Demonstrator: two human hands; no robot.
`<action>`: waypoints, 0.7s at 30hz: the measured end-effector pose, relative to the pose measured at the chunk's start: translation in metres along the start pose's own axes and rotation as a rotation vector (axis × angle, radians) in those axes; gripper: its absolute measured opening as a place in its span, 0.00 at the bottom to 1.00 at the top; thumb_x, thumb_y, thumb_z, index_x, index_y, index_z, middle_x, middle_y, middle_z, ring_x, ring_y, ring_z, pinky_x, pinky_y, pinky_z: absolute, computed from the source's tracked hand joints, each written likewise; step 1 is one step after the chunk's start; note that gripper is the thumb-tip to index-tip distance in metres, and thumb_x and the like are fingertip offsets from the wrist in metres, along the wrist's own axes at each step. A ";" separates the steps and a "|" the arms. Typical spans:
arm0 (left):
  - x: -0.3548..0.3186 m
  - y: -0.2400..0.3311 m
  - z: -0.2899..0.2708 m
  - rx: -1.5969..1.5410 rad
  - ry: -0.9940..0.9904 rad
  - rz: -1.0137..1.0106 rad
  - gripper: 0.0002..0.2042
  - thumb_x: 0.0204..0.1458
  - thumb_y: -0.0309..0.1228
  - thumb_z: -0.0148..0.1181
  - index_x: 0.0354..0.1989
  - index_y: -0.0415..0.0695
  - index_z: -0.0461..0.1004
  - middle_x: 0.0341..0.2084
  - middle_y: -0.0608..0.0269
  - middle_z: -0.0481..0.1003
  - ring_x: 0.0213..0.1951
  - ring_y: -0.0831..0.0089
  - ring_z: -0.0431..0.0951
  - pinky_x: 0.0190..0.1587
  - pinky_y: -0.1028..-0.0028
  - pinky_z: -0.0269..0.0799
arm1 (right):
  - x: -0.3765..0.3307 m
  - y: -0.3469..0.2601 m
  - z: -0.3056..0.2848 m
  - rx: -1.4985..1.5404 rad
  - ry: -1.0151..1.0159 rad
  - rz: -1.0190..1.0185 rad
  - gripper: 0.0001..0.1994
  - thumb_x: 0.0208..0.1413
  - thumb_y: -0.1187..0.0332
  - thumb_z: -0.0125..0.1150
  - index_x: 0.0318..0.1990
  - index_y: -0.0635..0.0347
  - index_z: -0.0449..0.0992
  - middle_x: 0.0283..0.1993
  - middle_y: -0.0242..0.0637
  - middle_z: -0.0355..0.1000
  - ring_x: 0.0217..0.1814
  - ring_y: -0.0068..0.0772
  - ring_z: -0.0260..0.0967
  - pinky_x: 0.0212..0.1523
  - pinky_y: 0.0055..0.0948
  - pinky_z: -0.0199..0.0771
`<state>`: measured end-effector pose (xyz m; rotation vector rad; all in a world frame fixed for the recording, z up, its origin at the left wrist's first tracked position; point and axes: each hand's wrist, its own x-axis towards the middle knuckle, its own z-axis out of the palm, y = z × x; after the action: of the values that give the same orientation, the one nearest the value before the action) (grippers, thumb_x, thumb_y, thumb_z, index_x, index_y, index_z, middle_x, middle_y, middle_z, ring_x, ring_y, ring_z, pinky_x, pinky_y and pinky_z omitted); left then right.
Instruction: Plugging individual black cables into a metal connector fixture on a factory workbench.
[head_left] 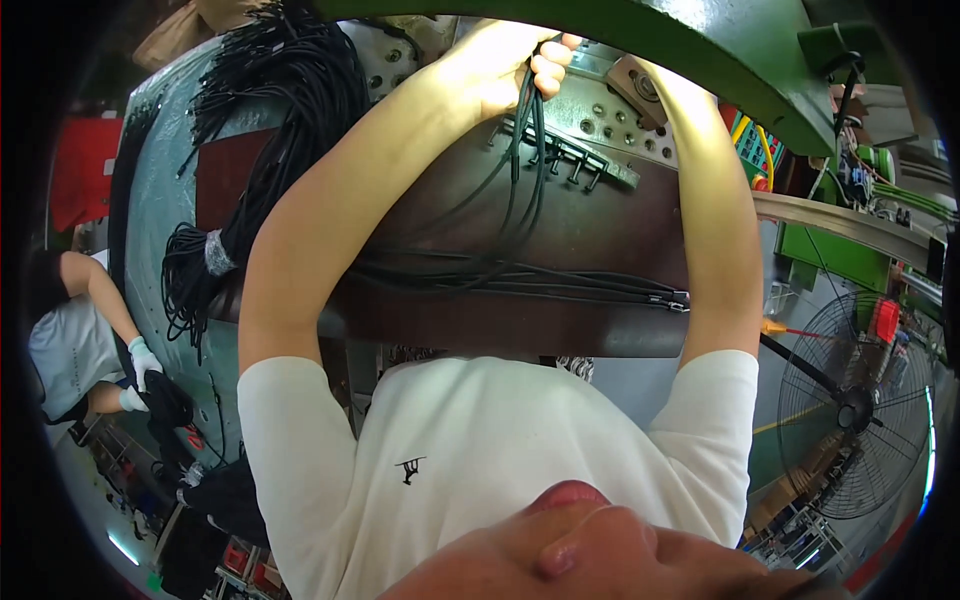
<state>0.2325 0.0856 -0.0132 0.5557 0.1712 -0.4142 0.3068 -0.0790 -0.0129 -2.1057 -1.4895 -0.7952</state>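
My left hand (508,68) is closed around several thin black cables (530,150) under the green machine frame. The cables hang down from my fingers and curve across the dark brown work surface. My right forearm (712,170) reaches up beside a metal block (636,90); the green frame hides my right hand, so its fingers do not show. Just below my left hand lies a metal bar with black pegs (575,157), next to the perforated metal plate (612,125). More black cables with metal ends (655,296) lie along the near edge of the surface.
The curved green machine frame (690,40) arches over my hands. At the left, a large tied bundle of black cables (285,130) lies on the table. A gloved co-worker (80,340) handles dark material farther left. A caged fan (853,405) stands at the right.
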 end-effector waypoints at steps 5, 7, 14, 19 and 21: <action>-0.022 0.011 0.000 0.807 0.378 0.035 0.17 0.63 0.38 0.43 0.42 0.37 0.74 0.32 0.57 0.78 0.31 0.73 0.77 0.32 0.71 0.75 | -0.019 0.008 0.011 -0.136 -0.010 -0.032 0.13 0.47 0.71 0.57 0.43 0.54 0.76 0.33 0.40 0.74 0.33 0.42 0.72 0.35 0.37 0.73; -0.029 0.018 -0.014 1.869 0.508 0.617 0.11 0.56 0.36 0.53 0.34 0.42 0.77 0.28 0.59 0.78 0.27 0.68 0.77 0.30 0.71 0.74 | -0.017 0.010 0.013 -0.195 -0.015 -0.046 0.14 0.46 0.71 0.57 0.44 0.53 0.75 0.32 0.39 0.74 0.32 0.42 0.72 0.34 0.38 0.73; -0.017 0.021 -0.053 2.023 0.354 0.805 0.10 0.58 0.32 0.48 0.39 0.41 0.74 0.35 0.58 0.75 0.37 0.65 0.74 0.42 0.65 0.70 | -0.009 0.007 0.011 -0.164 -0.270 0.174 0.08 0.48 0.64 0.62 0.34 0.57 0.78 0.28 0.40 0.74 0.28 0.43 0.72 0.29 0.38 0.72; -0.010 0.023 -0.078 2.431 0.277 1.052 0.08 0.50 0.34 0.60 0.34 0.43 0.77 0.25 0.59 0.77 0.27 0.61 0.77 0.31 0.66 0.73 | -0.024 0.031 0.018 -0.009 -0.174 0.285 0.09 0.48 0.65 0.64 0.33 0.59 0.80 0.24 0.43 0.74 0.25 0.45 0.72 0.29 0.38 0.73; -0.007 0.029 -0.094 2.258 0.468 0.921 0.11 0.51 0.37 0.59 0.35 0.42 0.77 0.26 0.56 0.77 0.30 0.58 0.77 0.34 0.65 0.73 | -0.033 0.046 0.024 -0.090 -0.106 0.129 0.11 0.50 0.64 0.63 0.37 0.60 0.79 0.30 0.44 0.76 0.32 0.46 0.73 0.34 0.37 0.73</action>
<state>0.2343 0.1610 -0.0766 2.7969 -0.2204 0.6983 0.3467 -0.1015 -0.0540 -2.3172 -1.3764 -0.7264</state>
